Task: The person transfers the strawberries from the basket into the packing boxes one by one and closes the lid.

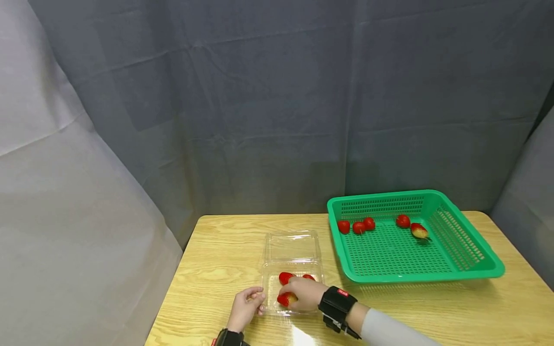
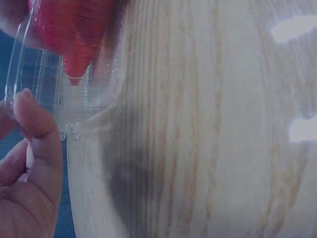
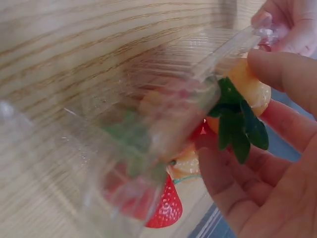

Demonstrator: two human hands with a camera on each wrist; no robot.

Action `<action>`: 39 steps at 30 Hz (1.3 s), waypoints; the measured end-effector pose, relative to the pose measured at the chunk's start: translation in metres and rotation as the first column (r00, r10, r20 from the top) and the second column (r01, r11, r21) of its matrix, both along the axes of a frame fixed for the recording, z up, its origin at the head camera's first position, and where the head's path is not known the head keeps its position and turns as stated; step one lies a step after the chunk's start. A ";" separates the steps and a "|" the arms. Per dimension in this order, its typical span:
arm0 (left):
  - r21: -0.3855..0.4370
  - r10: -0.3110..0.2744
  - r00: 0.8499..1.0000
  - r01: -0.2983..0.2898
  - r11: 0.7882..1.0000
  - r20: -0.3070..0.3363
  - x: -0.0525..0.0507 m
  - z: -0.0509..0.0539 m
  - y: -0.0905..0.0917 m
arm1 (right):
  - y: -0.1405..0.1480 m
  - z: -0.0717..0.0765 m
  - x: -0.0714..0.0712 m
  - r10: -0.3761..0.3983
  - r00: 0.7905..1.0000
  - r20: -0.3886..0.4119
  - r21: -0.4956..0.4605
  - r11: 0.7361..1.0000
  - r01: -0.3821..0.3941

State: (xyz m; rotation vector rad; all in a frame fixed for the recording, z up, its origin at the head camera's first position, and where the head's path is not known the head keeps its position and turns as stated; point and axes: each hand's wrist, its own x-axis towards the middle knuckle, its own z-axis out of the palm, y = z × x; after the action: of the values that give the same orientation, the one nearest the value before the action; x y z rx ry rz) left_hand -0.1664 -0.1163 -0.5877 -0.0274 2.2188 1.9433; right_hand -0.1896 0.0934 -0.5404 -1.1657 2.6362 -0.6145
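Observation:
A clear plastic clamshell box (image 1: pixel 291 249) lies with its lid folded back on the table. My left hand (image 1: pixel 245 307) is at the box's left side, and in the left wrist view its thumb (image 2: pixel 37 116) and a finger pinch the rim. Inside the box, my right hand (image 1: pixel 306 293) holds a red and yellow strawberry (image 1: pixel 285 300) between thumb and fingers. Green leaves (image 3: pixel 237 119) on that strawberry show in the right wrist view. Other strawberries lie in the box, one (image 1: pixel 285 278) behind my fingers and another (image 1: pixel 308 277) partly hidden by the right hand.
A green plastic basket (image 1: pixel 389 278) stands on the right of the wooden table (image 1: pixel 216 259). Several red fruits (image 1: pixel 358 227) and a red and yellow strawberry (image 1: pixel 419 231) lie in it. A grey curtain (image 1: pixel 268 120) hangs behind the table.

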 end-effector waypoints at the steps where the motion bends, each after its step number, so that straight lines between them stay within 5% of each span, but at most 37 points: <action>1: -0.001 -0.001 1.000 0.001 1.000 0.002 0.000 0.000 0.000 | -0.002 -0.001 -0.001 0.005 1.000 -0.022 0.008 1.000 -0.005; 8: 0.007 0.002 1.000 -0.002 1.000 -0.007 -0.001 0.000 0.000 | -0.014 -0.017 -0.009 0.019 0.994 -0.104 0.045 0.999 -0.014; 15: 0.011 -0.001 1.000 0.001 1.000 -0.014 -0.002 -0.002 0.001 | -0.011 -0.011 -0.009 -0.004 0.999 -0.044 0.057 0.998 0.006; 21: 0.008 -0.007 1.000 0.007 1.000 -0.001 -0.005 -0.001 0.000 | 0.006 0.028 -0.016 -0.061 0.997 0.046 -0.075 0.995 0.064; 26: 0.004 -0.005 1.000 0.005 1.000 -0.006 -0.005 -0.001 0.000 | 0.055 0.079 -0.032 -0.214 0.976 0.037 -0.265 0.940 0.216; 28: -0.002 -0.005 1.000 0.005 1.000 -0.007 -0.004 0.000 0.001 | 0.083 0.094 -0.040 -0.316 0.948 0.027 -0.308 0.900 0.309; 32: -0.007 0.000 1.000 0.000 1.000 -0.002 -0.003 0.000 0.000 | 0.147 0.106 -0.058 -0.520 0.854 0.032 -0.329 0.801 0.500; 39: -0.011 0.007 1.000 -0.007 1.000 -0.004 -0.005 -0.003 -0.004 | 0.243 0.079 -0.085 -0.748 0.662 0.049 -0.277 0.627 0.728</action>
State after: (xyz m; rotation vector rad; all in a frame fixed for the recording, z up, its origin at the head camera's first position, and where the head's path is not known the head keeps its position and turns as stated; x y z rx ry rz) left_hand -0.1719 -0.1198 -0.5903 -0.0325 2.2352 1.9361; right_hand -0.2744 0.3361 -0.4619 -0.0366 3.1154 -1.1128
